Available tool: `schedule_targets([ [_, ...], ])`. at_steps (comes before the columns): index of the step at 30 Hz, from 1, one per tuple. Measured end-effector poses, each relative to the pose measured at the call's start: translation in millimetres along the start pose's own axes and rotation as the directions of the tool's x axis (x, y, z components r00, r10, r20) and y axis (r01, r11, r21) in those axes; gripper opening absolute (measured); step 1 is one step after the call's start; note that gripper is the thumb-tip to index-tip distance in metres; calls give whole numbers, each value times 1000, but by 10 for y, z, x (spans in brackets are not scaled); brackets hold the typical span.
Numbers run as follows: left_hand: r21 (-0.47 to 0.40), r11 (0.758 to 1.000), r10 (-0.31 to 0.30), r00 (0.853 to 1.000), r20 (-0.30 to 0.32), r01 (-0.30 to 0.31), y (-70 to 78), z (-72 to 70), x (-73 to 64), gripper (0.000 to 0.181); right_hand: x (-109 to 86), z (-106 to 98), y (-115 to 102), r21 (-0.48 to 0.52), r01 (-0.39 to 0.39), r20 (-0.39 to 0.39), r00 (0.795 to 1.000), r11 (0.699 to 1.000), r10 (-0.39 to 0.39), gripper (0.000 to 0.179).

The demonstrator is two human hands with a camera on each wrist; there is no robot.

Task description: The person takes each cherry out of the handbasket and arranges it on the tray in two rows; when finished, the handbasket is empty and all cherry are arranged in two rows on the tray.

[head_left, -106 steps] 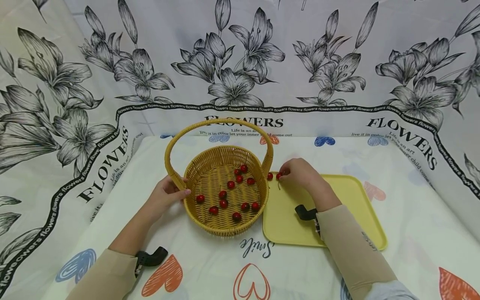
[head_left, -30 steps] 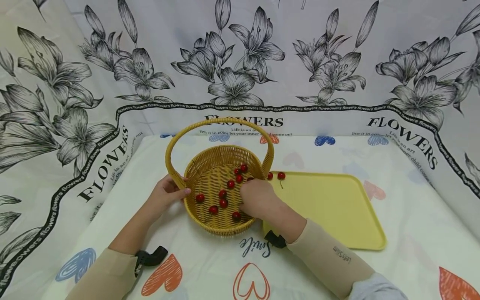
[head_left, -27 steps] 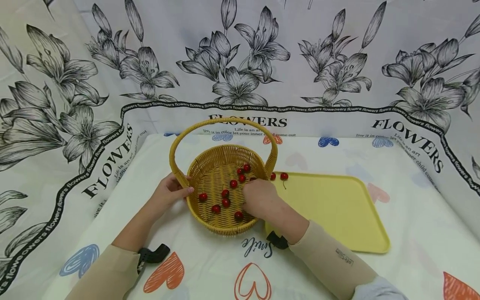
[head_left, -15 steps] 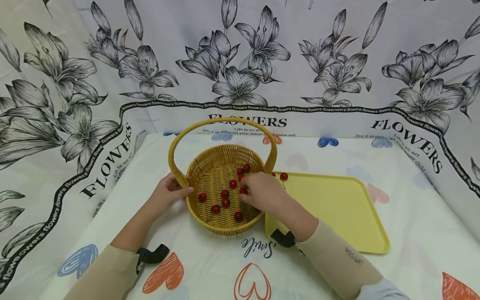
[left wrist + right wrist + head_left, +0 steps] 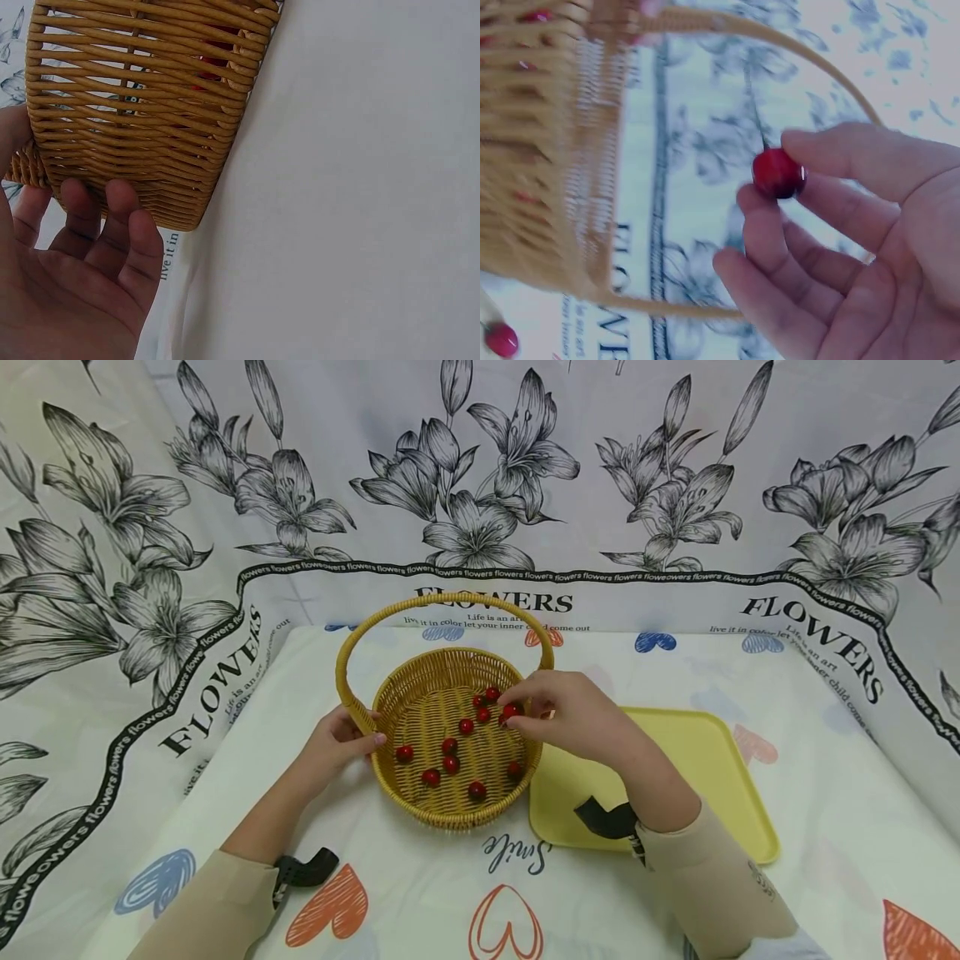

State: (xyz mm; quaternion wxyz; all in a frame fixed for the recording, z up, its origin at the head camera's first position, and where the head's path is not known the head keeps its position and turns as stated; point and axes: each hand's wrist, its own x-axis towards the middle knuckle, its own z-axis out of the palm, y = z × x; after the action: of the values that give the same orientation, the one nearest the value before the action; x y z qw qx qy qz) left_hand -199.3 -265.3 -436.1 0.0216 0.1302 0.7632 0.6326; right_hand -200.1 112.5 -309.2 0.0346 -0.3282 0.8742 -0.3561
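Note:
A yellow wicker basket [image 5: 457,820] with a tall arched handle holds several red cherries [image 5: 451,764] on its woven floor. My left hand [image 5: 339,745] grips its left rim at the handle's foot, thumb on the rim; in the left wrist view the fingers [image 5: 124,232] curl against the outer weave. My right hand [image 5: 581,714] is at the basket's right rim, pinching one cherry [image 5: 778,172] between thumb and fingertips. That cherry's thin stem points away from the palm in the right wrist view.
A yellow tray [image 5: 675,777] lies right of the basket, partly under my right forearm. One stemmed cherry [image 5: 501,340] shows outside the basket in the right wrist view. A flower-printed cloth [image 5: 637,527] hangs behind the tabletop.
My right hand has gone from the tray's far left corner into the basket, then risen up and right to the rim with a cherry. The left hand keeps its grip.

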Motion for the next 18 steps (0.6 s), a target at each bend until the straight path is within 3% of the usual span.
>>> schedule_targets([
  [8,-4,1000,-4,1000,1,4,15,9,-2,40,-177,-432,214,90,-103,-21,994,991,105,26],
  [13,3,1000,-7,1000,-6,7,15,8,-2,39,-215,-643,501,133,-123,-3,992,983,125,28],
  [18,10,1000,-4,1000,-8,5,19,11,-10,37,-187,-714,809,151,-206,22,978,967,205,33],
])
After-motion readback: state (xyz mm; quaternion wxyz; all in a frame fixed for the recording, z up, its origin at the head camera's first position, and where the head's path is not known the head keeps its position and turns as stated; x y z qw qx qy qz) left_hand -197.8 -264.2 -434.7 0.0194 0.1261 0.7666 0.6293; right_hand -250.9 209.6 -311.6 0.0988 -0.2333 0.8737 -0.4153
